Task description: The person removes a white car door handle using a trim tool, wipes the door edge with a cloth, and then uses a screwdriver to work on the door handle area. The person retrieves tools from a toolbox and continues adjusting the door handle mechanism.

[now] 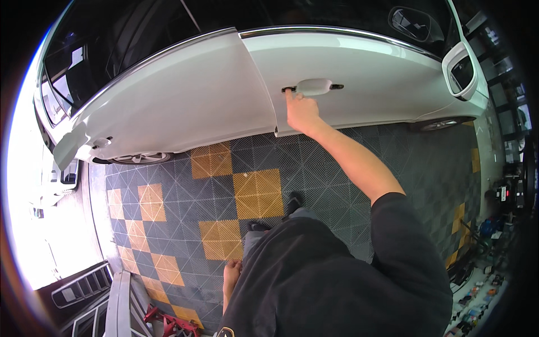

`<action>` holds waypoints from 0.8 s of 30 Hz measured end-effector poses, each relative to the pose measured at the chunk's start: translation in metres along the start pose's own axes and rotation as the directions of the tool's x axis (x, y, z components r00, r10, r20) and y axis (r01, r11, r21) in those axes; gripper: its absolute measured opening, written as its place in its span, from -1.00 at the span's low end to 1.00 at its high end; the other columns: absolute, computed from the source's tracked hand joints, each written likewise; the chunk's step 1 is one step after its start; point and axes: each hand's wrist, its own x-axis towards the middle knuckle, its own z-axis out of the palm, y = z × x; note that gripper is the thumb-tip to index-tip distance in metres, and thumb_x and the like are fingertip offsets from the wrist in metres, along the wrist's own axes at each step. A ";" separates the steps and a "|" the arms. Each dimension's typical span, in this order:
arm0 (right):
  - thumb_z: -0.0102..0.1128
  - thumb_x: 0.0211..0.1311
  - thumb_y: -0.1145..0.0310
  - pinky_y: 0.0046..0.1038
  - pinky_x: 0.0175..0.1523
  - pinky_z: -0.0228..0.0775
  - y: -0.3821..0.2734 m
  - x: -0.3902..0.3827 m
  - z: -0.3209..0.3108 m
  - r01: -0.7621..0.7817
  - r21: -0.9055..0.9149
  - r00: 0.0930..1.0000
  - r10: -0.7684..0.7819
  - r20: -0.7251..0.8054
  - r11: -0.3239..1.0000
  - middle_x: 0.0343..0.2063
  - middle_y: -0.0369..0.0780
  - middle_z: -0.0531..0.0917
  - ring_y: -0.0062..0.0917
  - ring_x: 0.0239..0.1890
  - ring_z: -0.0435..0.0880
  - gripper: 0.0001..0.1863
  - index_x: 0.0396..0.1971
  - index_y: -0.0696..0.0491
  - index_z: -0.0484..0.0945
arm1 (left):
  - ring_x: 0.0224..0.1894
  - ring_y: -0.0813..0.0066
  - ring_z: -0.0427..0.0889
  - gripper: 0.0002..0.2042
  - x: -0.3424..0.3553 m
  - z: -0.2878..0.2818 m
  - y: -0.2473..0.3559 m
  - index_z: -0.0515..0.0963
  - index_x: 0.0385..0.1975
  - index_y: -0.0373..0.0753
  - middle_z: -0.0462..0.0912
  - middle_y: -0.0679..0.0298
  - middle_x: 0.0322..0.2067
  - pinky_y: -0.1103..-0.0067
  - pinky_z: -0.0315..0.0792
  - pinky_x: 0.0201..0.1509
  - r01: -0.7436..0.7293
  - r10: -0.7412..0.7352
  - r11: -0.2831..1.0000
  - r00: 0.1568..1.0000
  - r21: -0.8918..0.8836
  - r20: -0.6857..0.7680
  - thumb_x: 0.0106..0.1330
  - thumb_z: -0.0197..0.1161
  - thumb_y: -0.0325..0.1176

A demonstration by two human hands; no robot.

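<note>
My right arm stretches forward to the front door (359,64) of a white car. The index finger of my right hand (303,112) points out and touches the dark left end of the white door handle (314,86). My other right-hand fingers are curled, with nothing visible in them. A seam left of the handle divides this door from the rear door (185,95). The chrome strip steps at that seam, and I cannot tell whether the front door is fully closed. My left hand (232,272) hangs low beside my leg, its fingers curled; whatever it may hold is hidden.
A side mirror (461,71) juts out at the car's right. Grey and yellow ribbed tiles (258,194) cover the floor under my feet. Red metal equipment (171,323) and a grey frame (119,303) stand at lower left. Assorted items (477,303) lie at lower right.
</note>
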 end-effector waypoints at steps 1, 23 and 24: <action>0.27 0.10 0.28 -0.12 -0.27 0.59 0.001 0.006 -0.006 0.017 -0.107 0.998 -0.010 0.058 0.994 -0.13 0.02 0.66 -0.21 -0.29 0.75 -0.19 0.38 0.16 0.22 | -0.44 0.62 0.54 -0.82 -0.005 0.000 -0.007 0.62 -0.20 -0.33 0.63 0.35 -0.47 0.63 0.40 -0.35 -0.025 0.024 0.998 1.000 0.053 0.012 0.44 0.19 -0.34; 0.36 0.03 0.44 -0.26 -0.63 0.59 -0.017 0.063 -0.014 0.059 -0.660 0.917 0.221 0.333 0.749 -0.35 -0.23 0.79 -0.32 -0.42 0.80 -0.81 -0.29 0.04 0.75 | -0.41 0.49 0.65 -0.81 -0.022 -0.002 -0.159 0.61 -0.21 -0.38 0.69 0.24 -0.44 0.52 0.53 -0.30 0.183 -0.179 0.957 0.983 -0.226 0.036 0.39 0.19 -0.36; 0.36 0.04 0.44 -0.27 -0.63 0.59 -0.019 0.062 -0.017 0.058 -0.651 0.918 0.215 0.333 0.757 -0.37 -0.25 0.79 -0.32 -0.44 0.80 -0.82 -0.30 0.04 0.74 | -0.41 0.48 0.66 -0.81 -0.023 -0.002 -0.162 0.61 -0.21 -0.38 0.69 0.24 -0.44 0.51 0.53 -0.29 0.186 -0.182 0.958 0.983 -0.218 0.038 0.39 0.19 -0.36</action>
